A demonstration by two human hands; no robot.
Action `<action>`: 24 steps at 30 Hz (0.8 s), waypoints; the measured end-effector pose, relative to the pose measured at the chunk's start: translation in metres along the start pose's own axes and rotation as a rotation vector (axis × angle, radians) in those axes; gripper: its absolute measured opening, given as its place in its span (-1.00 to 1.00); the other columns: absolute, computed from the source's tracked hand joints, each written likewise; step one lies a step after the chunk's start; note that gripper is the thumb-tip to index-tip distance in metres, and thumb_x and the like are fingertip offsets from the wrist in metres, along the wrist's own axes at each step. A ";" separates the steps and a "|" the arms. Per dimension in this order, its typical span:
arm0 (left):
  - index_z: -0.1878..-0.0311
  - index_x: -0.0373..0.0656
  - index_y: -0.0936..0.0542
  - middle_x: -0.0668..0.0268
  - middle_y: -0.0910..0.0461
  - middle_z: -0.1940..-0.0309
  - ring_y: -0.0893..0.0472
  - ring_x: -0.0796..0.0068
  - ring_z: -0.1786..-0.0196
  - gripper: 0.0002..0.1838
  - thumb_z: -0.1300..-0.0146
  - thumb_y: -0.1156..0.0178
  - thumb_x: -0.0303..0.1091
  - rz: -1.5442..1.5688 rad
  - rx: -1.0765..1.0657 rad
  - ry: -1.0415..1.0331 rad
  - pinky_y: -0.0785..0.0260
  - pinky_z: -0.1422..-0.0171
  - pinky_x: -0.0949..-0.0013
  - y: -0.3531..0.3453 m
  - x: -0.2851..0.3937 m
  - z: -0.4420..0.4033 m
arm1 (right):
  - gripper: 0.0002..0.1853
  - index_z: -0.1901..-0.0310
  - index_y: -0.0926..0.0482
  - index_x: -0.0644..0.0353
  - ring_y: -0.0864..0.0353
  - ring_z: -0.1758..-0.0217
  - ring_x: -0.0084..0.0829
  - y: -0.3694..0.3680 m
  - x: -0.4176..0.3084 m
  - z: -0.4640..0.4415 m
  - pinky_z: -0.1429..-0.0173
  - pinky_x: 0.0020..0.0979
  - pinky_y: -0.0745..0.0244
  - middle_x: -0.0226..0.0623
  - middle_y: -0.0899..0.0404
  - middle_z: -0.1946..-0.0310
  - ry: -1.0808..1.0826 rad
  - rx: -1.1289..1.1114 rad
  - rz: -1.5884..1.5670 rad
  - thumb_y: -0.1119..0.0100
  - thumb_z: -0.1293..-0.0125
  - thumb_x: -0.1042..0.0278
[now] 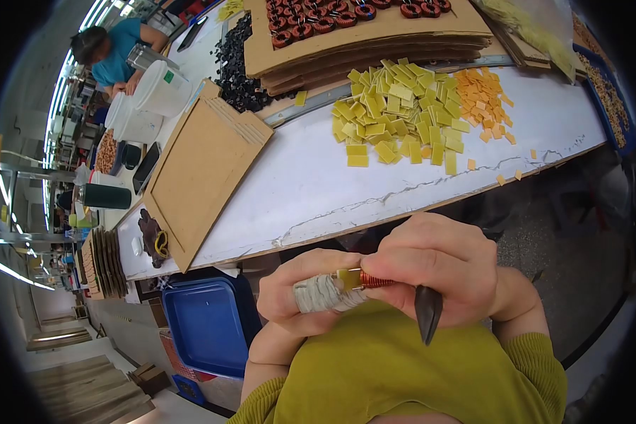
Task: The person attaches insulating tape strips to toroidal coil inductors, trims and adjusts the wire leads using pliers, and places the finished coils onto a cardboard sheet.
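Observation:
In front of my yellow-green top, my two hands meet just off the table edge. My right hand (438,265) is closed, its thumb and fingers pinching a coil wound with copper-coloured wire (377,280). A dark, pointed tool (428,314) sticks down out of the same hand; its other end is hidden. My left hand (290,290), with a finger wrapped in pale tape (318,293), closes on a small yellow chip (348,278) against the coil. Fingers cover much of the coil.
On the white table (318,205) lie piles of yellow chips (396,106) and orange chips (482,99). Behind them, stacked boards (367,42) carry several red-wound coils. A brown board (205,169) lies left, above a blue bin (212,325). Another person (120,53) sits far left.

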State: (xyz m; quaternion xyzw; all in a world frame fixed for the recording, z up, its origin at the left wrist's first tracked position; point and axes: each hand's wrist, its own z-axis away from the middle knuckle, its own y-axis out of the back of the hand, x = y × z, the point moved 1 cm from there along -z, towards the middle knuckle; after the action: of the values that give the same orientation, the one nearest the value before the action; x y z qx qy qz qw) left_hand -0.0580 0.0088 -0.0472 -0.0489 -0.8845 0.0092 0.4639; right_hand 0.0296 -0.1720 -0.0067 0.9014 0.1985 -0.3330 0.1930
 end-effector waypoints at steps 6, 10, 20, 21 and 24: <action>0.07 -0.61 -0.47 -0.29 -0.51 0.06 -0.59 -0.12 0.06 -0.52 0.05 -0.33 -0.48 0.048 -0.014 0.051 -0.49 0.00 0.09 -0.002 -0.001 -0.004 | -0.67 0.22 -0.58 0.29 -0.55 0.48 -0.36 0.004 0.002 -0.001 0.42 -0.46 -0.46 -0.25 -0.55 0.42 0.061 -0.029 0.025 -0.37 0.11 0.59; 0.13 -0.45 -0.47 -0.30 -0.51 0.08 -0.59 -0.14 0.11 -0.62 0.04 -0.31 -0.50 -0.028 0.009 0.015 -0.50 0.06 0.04 -0.002 -0.003 0.000 | -0.56 0.17 -0.57 0.33 -0.54 0.45 -0.33 0.003 0.000 0.002 0.38 -0.44 -0.46 -0.25 -0.55 0.38 -0.002 0.001 -0.010 -0.26 0.24 0.69; 0.30 -0.33 -0.43 -0.29 -0.53 0.13 -0.63 -0.09 0.19 -0.68 0.18 -0.28 -0.68 -0.281 0.007 -0.015 -0.54 0.15 0.07 -0.007 0.003 -0.001 | -0.70 0.22 -0.57 0.29 -0.57 0.49 -0.38 -0.001 -0.003 0.006 0.43 -0.48 -0.47 -0.20 -0.59 0.42 -0.073 0.060 0.029 -0.41 0.04 0.55; 0.29 -0.33 -0.43 -0.28 -0.54 0.13 -0.63 -0.08 0.19 -0.68 0.18 -0.28 -0.69 -0.287 -0.007 -0.064 -0.54 0.15 0.08 -0.007 0.002 -0.004 | -0.70 0.22 -0.56 0.29 -0.57 0.49 -0.38 -0.002 -0.003 0.006 0.43 -0.48 -0.47 -0.20 -0.59 0.42 -0.071 0.072 0.030 -0.40 0.04 0.56; 0.28 -0.34 -0.44 -0.27 -0.54 0.14 -0.63 -0.08 0.19 -0.67 0.18 -0.28 -0.69 -0.257 -0.011 -0.047 -0.55 0.15 0.09 -0.006 0.002 -0.003 | -0.69 0.22 -0.56 0.30 -0.57 0.50 -0.38 -0.004 -0.003 0.006 0.44 -0.48 -0.47 -0.20 -0.59 0.43 -0.065 0.101 0.042 -0.40 0.06 0.59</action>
State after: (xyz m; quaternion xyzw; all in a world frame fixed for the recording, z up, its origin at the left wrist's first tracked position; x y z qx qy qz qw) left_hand -0.0573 0.0029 -0.0436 0.0623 -0.8941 -0.0540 0.4402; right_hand 0.0219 -0.1723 -0.0098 0.9027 0.1562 -0.3675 0.1605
